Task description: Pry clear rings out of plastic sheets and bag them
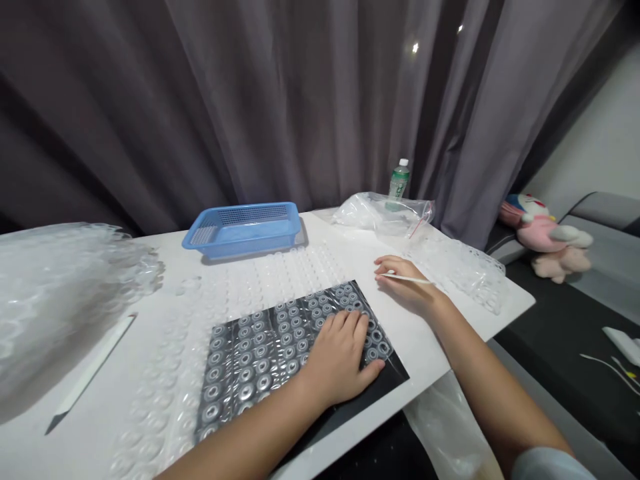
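Note:
A black card (387,383) lies on the white table, bearing rows of round metal ball bearings (245,392) under shiny clear film. My left hand (340,357) rests on it near the right end, palm down with fingers stretched out, hiding some of the bearings. To the right of the card, my right hand (400,283) is just above or on the table, fingers curled around a slim white stick (413,278). The far end of that stick is hidden by the fingers. Beyond the card, clear plastic sheet with round blisters (250,283) covers part of the table.
A blue basket (245,250) stands at the back. A big clear plastic pile (65,287) fills the left, beside a long white tool with a dark pointed tip (93,373). Back right are a plastic bag (367,212), a bottle (399,180) and another blister sheet (470,273).

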Motion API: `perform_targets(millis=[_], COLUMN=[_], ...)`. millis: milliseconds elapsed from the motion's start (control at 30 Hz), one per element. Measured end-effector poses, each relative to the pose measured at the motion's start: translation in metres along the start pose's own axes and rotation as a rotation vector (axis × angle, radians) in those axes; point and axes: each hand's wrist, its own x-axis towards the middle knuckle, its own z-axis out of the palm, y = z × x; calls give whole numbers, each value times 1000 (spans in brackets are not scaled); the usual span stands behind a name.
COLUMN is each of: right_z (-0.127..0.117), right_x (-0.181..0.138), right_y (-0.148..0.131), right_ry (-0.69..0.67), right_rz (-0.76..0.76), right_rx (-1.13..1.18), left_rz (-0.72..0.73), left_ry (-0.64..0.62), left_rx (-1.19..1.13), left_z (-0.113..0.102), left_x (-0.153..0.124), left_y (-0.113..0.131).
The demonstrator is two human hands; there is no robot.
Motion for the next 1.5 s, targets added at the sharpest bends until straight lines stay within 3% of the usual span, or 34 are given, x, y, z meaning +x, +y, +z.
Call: perform_targets(millis=[133,200,500,733,1400,1500], right_z=[19,28,31,32,31,31], right_x=[7,7,1,1,2,2], right_y=[-6,-3,5,0,4,2], right_ry=[-222,-266,-288,-282,-305,-317], right_rz=[105,133,169,209,152,73], right_rx=[438,514,430,440,308,262], left_rz=[-64,-87,-106,-107,-110,-106], left_ry=[-16,-22,-125,-122,-136,-136], left_rx=[-15,-19,-61,-72,-63,-63], left_z=[6,6,-1,-1,-2,-2], left_x=[-1,-1,3,3,5,4], left_y=[0,-1,-2,0,1,1])
